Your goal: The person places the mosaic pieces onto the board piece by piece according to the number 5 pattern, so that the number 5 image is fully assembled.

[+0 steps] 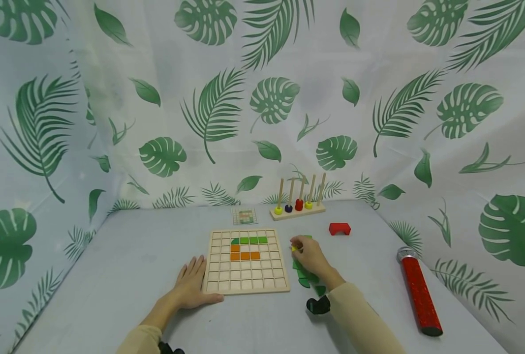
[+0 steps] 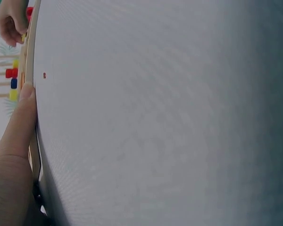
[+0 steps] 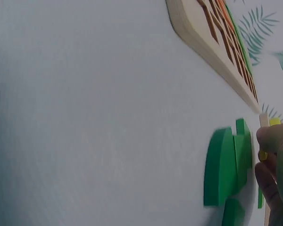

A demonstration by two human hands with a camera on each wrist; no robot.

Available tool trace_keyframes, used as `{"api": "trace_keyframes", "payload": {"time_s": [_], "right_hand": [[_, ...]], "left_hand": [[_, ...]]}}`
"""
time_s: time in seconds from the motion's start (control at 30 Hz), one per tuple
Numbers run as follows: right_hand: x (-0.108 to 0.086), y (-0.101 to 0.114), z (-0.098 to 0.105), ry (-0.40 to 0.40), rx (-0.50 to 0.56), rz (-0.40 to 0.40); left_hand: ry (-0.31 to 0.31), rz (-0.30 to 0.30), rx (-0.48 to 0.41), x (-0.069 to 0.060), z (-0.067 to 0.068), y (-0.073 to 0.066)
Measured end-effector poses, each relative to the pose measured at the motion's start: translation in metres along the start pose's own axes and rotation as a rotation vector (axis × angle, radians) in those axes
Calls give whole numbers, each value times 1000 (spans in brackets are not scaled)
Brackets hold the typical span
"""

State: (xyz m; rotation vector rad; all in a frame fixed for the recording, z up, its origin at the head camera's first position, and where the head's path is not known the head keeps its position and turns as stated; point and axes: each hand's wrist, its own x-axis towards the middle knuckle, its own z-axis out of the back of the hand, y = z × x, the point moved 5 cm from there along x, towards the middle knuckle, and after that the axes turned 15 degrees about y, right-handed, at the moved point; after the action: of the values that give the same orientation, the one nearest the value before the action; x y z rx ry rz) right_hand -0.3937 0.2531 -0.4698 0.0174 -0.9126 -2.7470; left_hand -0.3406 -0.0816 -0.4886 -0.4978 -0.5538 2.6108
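Observation:
A wooden grid board (image 1: 220, 276) lies on the table, with a row of light green tiles (image 1: 253, 240), several orange tiles (image 1: 245, 256) and a dark green curved tile (image 1: 235, 241) in its cells. My left hand (image 1: 191, 287) rests at the board's left side, fingers spread and straight, with the thumb (image 2: 22, 117) along its near edge. To the right of the board, my right hand (image 1: 313, 255) pinches a small yellow piece (image 3: 263, 155) between thumb and fingers. It hovers over a loose pile of green pieces (image 1: 304, 282); the hand hides part of the pile.
Behind the board lies a small pattern card (image 1: 244, 216). A peg stand with coloured beads (image 1: 298, 213) is at the back, and a red arch block (image 1: 339, 228) sits to its right. At the far right lies a red microphone (image 1: 421, 297). Leaf-printed cloth (image 1: 262, 147) surrounds the table.

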Motion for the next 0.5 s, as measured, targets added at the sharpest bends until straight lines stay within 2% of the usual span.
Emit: {"api": "trace_keyframes", "payload": {"time_s": [0.17,0.5], "right_hand": [[5,16,-9,-6,12,69],[12,42,-31,56,-13,188]], "left_hand": [[1,3,1,0,1,0],[-2,1,6,3,0,2]]}}
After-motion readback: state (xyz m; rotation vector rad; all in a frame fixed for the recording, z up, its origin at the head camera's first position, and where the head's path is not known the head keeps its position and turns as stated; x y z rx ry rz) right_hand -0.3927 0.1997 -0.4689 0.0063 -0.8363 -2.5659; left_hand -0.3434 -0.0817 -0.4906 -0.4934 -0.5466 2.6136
